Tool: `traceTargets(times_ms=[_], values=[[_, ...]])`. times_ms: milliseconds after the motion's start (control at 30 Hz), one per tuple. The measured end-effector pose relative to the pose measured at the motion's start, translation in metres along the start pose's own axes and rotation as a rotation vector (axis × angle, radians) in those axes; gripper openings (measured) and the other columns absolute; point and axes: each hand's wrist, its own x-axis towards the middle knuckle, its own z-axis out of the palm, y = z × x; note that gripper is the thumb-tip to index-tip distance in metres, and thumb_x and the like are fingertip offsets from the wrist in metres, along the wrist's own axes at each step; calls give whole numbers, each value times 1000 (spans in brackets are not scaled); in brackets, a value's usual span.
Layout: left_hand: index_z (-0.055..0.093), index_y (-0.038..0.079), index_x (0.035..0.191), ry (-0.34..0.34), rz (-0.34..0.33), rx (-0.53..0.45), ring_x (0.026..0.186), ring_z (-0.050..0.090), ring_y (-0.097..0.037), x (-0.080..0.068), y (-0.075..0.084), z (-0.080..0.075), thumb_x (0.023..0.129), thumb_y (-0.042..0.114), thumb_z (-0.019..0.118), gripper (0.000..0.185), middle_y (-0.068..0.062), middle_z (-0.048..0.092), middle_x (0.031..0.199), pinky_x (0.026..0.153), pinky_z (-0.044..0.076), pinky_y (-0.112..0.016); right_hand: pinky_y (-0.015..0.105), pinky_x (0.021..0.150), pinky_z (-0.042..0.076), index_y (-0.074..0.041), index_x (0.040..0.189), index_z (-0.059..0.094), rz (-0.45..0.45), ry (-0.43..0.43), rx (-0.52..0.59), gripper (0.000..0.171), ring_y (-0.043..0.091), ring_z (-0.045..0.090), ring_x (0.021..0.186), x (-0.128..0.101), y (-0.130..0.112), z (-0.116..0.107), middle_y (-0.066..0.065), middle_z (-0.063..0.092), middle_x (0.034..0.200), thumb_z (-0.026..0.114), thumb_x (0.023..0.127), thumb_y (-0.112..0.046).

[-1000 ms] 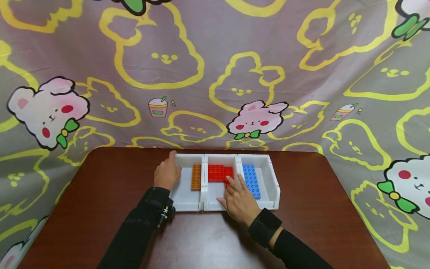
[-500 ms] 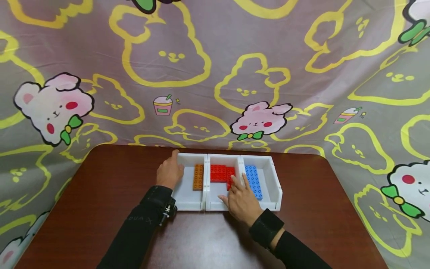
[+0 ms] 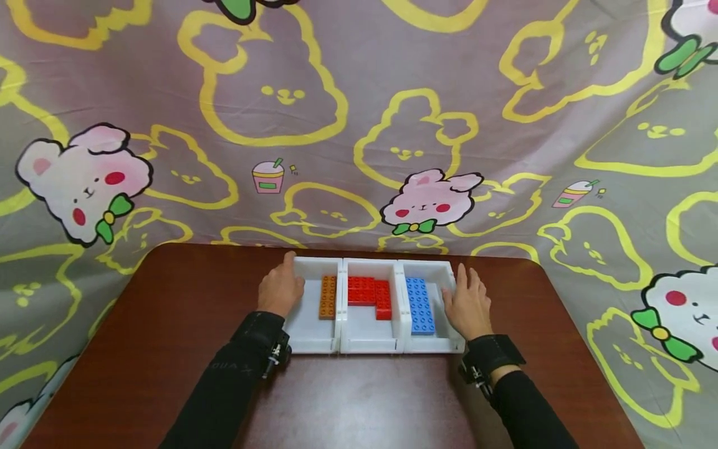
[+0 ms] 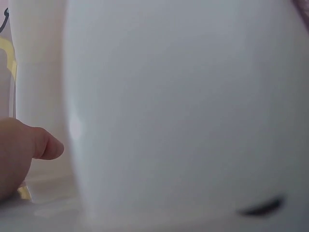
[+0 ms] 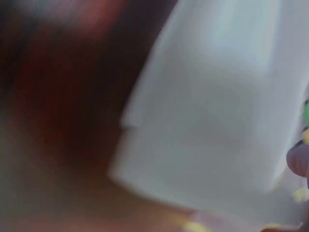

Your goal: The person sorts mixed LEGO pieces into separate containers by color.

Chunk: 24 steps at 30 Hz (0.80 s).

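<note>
Three white bins stand side by side on the table. In the left bin (image 3: pixel 313 345) lies an orange toy brick (image 3: pixel 328 298). Two red toy bricks, one lengthwise (image 3: pixel 361 291) and one crosswise (image 3: pixel 383 300), sit in the middle bin (image 3: pixel 370 345). The right bin (image 3: pixel 429 345) contains a blue toy brick (image 3: pixel 420 305). My left hand (image 3: pixel 280 290) grips the left bin's outer wall, thumb (image 4: pixel 48 145) over the inner side. My right hand (image 3: pixel 469 305) is at the right bin's outer wall, fingers extended and spread, thumb over the inside; its wrist view is blurred.
A dark brown table (image 3: pixel 359 399) extends around the bins. Behind its far edge hangs a patterned cloth (image 3: pixel 320 156), which also rises along both sides. Black bands (image 3: pixel 492 352) with small cameras are on both wrists.
My right hand has left the red bricks in the middle bin and moved right to the right bin's outer wall. The left hand stays in place; the bricks lie as before.
</note>
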Motion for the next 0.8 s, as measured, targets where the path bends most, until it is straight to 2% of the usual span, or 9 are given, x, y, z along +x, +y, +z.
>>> traceTargets(times_ms=[67, 133, 367, 467, 567, 667, 733, 800], values=[[37, 4, 154, 0, 8, 2, 108, 69, -49, 0, 0, 1, 103, 16, 62, 58, -30, 67, 131, 93, 55, -61, 75, 115, 29, 7, 163, 12, 11, -100, 33, 68, 62, 30, 146, 2, 8, 1, 39, 17, 165, 47, 111, -19], [37, 4, 154, 3, 16, 5, 107, 69, -49, 0, 0, 1, 103, 17, 62, 58, -31, 67, 130, 92, 55, -61, 73, 117, 28, 7, 164, 7, -2, -152, 74, 67, 61, 30, 147, 4, 12, 3, 37, 15, 167, 42, 112, -14], [35, 5, 156, -12, 9, 14, 108, 68, -51, 2, 0, -1, 103, 20, 61, 61, -31, 65, 133, 92, 54, -62, 69, 117, 33, 3, 166, 8, -63, -165, 74, 65, 54, 33, 150, 7, 13, 8, 33, 21, 168, 42, 111, -7], [34, 5, 158, -27, 14, 16, 110, 67, -51, 2, 0, -3, 103, 21, 60, 63, -32, 63, 134, 93, 53, -63, 72, 116, 32, 2, 166, 9, -63, -171, 67, 65, 56, 32, 150, 8, 11, 6, 33, 20, 168, 42, 110, -7], [33, 4, 160, -41, 26, 14, 118, 63, -51, 2, -2, -2, 103, 21, 60, 65, -31, 56, 144, 97, 52, -63, 75, 112, 33, 3, 166, 10, -80, -180, 52, 66, 60, 32, 147, 12, 9, 4, 34, 18, 168, 44, 110, -9], [32, 2, 161, -44, 77, 25, 134, 52, -52, 2, -3, 0, 102, 18, 61, 68, -29, 40, 159, 105, 47, -64, 77, 111, 33, 4, 165, 12, -104, -183, 37, 66, 63, 32, 146, 20, 7, 4, 35, 17, 169, 45, 110, -12], [30, 0, 162, -47, 141, 48, 143, 44, -51, 3, -3, 0, 102, 16, 61, 70, -26, 31, 166, 111, 42, -65, 77, 112, 32, 5, 165, 13, -116, -177, 35, 65, 62, 32, 146, 26, 6, 3, 34, 17, 169, 44, 111, -13], [31, -2, 162, -32, 212, 65, 147, 39, -50, 4, -2, -1, 100, 14, 61, 71, -24, 30, 168, 115, 38, -65, 78, 112, 31, 5, 164, 16, -121, -164, 39, 63, 62, 32, 146, 32, 5, 2, 33, 19, 168, 44, 111, -13]])
